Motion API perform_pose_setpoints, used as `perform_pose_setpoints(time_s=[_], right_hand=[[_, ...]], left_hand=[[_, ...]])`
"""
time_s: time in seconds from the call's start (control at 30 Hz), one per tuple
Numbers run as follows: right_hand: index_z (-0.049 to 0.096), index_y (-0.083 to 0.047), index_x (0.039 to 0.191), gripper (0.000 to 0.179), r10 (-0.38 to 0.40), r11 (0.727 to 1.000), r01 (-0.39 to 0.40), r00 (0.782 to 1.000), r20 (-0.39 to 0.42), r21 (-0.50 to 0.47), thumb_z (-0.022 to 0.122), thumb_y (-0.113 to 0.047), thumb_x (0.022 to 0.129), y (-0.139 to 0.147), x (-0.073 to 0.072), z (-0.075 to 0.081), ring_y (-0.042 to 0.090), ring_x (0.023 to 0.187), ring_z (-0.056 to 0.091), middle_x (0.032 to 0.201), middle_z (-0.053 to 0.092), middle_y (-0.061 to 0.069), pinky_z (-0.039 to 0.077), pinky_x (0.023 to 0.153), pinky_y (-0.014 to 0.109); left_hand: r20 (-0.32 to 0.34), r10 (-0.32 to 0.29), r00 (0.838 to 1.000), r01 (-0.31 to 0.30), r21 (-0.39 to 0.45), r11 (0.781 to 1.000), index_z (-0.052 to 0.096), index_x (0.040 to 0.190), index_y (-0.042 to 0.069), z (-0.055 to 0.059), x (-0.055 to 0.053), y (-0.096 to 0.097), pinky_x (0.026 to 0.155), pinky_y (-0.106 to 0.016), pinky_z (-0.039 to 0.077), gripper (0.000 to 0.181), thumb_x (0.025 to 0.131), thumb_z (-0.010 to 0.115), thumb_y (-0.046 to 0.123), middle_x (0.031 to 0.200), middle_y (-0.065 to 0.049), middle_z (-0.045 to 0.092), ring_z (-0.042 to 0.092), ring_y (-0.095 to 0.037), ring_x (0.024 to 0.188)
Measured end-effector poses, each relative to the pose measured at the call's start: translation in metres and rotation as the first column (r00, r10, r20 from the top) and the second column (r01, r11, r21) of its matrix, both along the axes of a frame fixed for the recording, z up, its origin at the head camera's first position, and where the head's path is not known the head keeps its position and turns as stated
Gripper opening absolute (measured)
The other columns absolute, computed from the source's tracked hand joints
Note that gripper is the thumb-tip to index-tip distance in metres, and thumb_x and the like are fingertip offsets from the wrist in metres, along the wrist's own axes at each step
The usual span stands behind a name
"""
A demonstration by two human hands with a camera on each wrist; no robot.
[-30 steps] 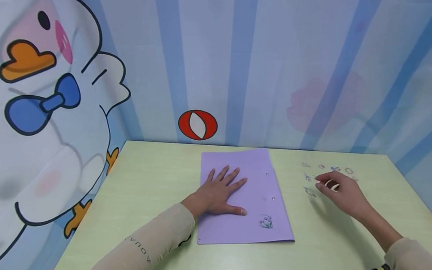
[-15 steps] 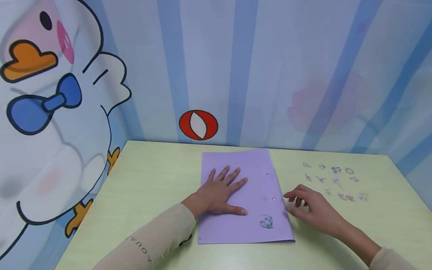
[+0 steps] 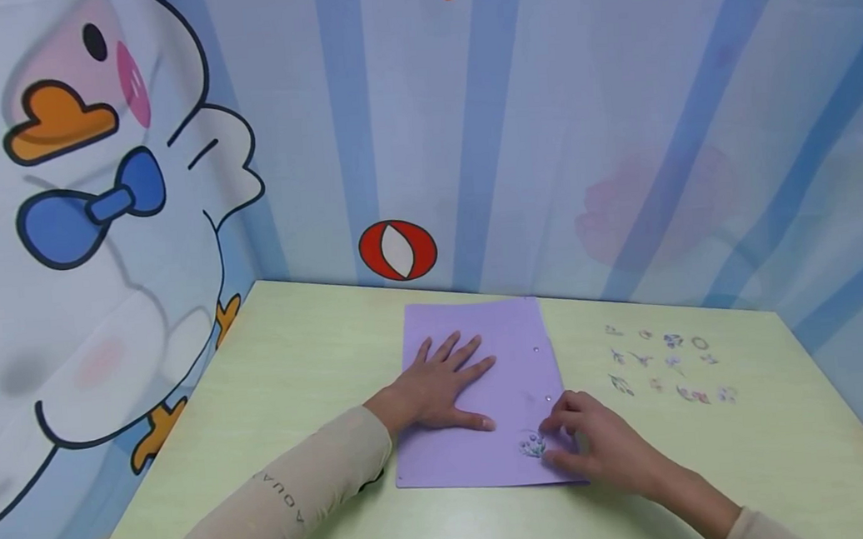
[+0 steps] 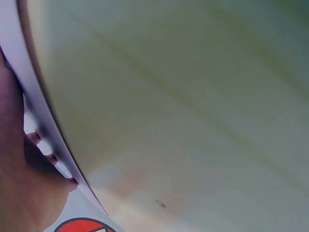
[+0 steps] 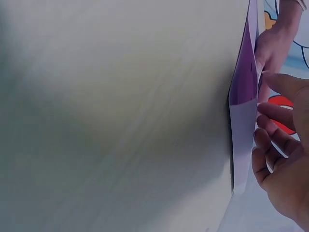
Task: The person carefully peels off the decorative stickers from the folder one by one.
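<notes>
A light purple folder-like cover (image 3: pixel 511 331) with small round studs lies on the table. My left hand (image 3: pixel 438 390) rests flat on its left half, fingers spread. Near its lower right corner is a small flower-bunch design (image 3: pixel 531 444) with green stems. My right hand (image 3: pixel 597 442) is over that corner, bent fingertips and thumb apart on either side of the flower design. In the right wrist view a gap shows between thumb and fingers (image 5: pixel 270 113), right at the face of the purple cover (image 5: pixel 244 121), whose near edge gapes. No held thing shows.
Several small flower-like pieces (image 3: pixel 674 361) lie in rough rows on the pale table (image 3: pixel 308 336), right of the cover. A striped cloth backdrop (image 3: pixel 421 120) with a cartoon bird (image 3: pixel 131 274) rises behind and to the left.
My right hand has moved left and toward me, from above the small pieces to the cover's lower right corner, uncovering the pieces. My left hand has stayed in place.
</notes>
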State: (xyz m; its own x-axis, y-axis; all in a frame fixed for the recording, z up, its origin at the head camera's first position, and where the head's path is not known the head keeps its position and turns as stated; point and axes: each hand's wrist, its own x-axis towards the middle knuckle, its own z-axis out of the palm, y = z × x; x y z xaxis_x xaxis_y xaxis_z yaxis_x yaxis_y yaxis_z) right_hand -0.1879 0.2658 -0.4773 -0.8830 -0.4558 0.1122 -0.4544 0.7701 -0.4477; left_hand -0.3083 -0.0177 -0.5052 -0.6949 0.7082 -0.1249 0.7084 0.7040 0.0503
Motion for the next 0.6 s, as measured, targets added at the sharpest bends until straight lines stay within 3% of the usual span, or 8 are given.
perform_pose_setpoints(time_s=[0.27, 0.6], right_hand=[[0.081, -0.017, 0.108, 0.021, -0.012, 0.998, 0.018, 0.996, -0.092, 0.063, 0.087, -0.021, 0.088, -0.015, 0.005, -0.005, 0.008, 0.094, 0.051, 0.105, 0.06, -0.01, 0.05, 0.084, 0.035], [0.08, -0.015, 0.104, 0.021, -0.068, 0.995, 0.075, 0.993, -0.097, 0.069, 0.089, -0.016, 0.085, -0.024, 0.006, -0.006, 0.009, 0.09, 0.051, 0.1, 0.062, -0.01, 0.048, 0.081, 0.035]], left_hand=[[-0.007, 0.005, 1.0, -0.005, 0.007, 1.0, 0.013, 0.171, 0.038, 0.0, 0.001, 0.0, 0.127, -0.066, 0.007, 0.106, 0.086, 0.039, 0.096, 0.179, 0.0, 0.0, -0.001, -0.034, 0.164], [-0.016, 0.006, 1.0, -0.006, -0.004, 1.0, 0.012, 0.171, 0.039, 0.0, 0.0, 0.001, 0.127, -0.067, 0.007, 0.105, 0.086, 0.037, 0.096, 0.179, 0.001, -0.002, -0.003, -0.033, 0.164]])
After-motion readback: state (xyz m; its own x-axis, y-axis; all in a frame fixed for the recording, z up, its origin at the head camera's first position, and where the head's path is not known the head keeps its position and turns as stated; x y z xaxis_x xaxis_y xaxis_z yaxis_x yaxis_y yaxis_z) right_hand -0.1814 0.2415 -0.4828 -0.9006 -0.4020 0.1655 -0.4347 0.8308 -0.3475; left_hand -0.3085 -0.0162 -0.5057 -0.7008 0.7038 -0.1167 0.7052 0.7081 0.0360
